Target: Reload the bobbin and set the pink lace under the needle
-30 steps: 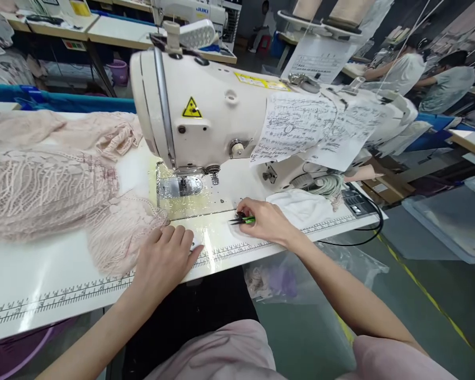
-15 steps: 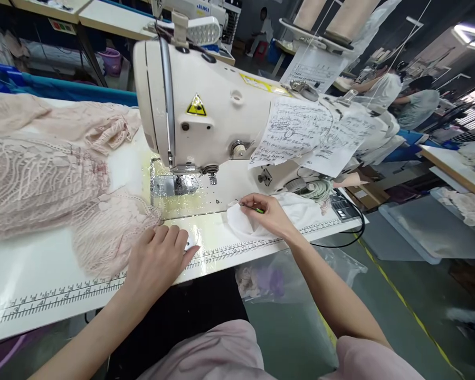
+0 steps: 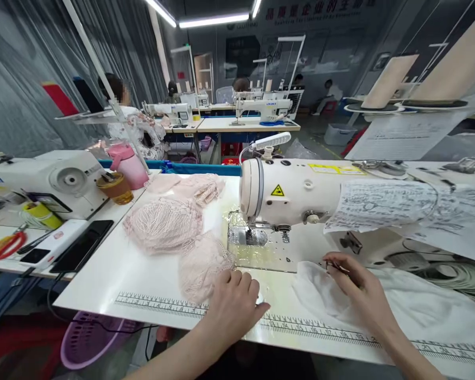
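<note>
My left hand [image 3: 233, 309] lies flat on the white table [image 3: 142, 274], fingers resting beside the pink lace fabric [image 3: 182, 237], with a small white bit showing at its fingertips. My right hand [image 3: 360, 293] pinches a thin dark tool, seemingly the green-handled thread snips [image 3: 338, 268], and rests on a white cloth [image 3: 320, 295]. The white cloth is spread right of the needle plate [image 3: 247, 237]. The cream sewing machine [image 3: 293, 192] stands just behind both hands.
Handwritten paper sheets [image 3: 383, 203] hang over the machine arm. On the left are a second machine [image 3: 63, 179], a pink bottle [image 3: 124, 163], an amber cup [image 3: 114, 187], a black phone [image 3: 83, 245] and red-handled scissors [image 3: 3, 245]. A purple basket [image 3: 87, 343] sits under the table. A person [image 3: 121, 100] works behind.
The view has lifted and swung, showing the room and left bench. My right hand has drawn the white cloth out over the table. My left hand stays by the lace.
</note>
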`<control>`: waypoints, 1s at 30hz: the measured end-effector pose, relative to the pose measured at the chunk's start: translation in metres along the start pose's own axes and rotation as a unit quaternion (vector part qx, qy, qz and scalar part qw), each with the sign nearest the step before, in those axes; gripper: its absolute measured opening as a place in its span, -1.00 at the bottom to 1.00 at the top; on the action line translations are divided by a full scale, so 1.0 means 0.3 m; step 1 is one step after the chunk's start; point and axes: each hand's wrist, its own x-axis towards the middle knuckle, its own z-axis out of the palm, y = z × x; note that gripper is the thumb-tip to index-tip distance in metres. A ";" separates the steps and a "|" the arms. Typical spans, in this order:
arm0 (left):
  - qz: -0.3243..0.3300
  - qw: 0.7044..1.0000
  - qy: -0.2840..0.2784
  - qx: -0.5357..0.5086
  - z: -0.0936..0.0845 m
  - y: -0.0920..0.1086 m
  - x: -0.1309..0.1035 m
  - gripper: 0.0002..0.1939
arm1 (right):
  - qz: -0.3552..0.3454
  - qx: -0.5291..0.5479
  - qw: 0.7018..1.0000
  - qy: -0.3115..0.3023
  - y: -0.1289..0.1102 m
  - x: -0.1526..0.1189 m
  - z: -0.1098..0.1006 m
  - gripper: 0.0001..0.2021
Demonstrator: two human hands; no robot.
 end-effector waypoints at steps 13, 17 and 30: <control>0.156 0.976 0.033 -0.145 0.015 0.271 0.117 -0.47 | -0.032 0.088 0.995 -0.019 -0.065 0.003 0.000 -0.72; 0.231 0.945 0.079 -0.217 0.000 0.304 0.018 -0.67 | -0.153 -0.079 0.973 -0.154 -0.142 -0.059 0.044 -0.68; 0.146 0.941 0.071 -0.296 -0.025 0.216 -0.251 -0.75 | -0.300 -0.412 0.798 -0.323 -0.214 -0.108 0.228 -0.75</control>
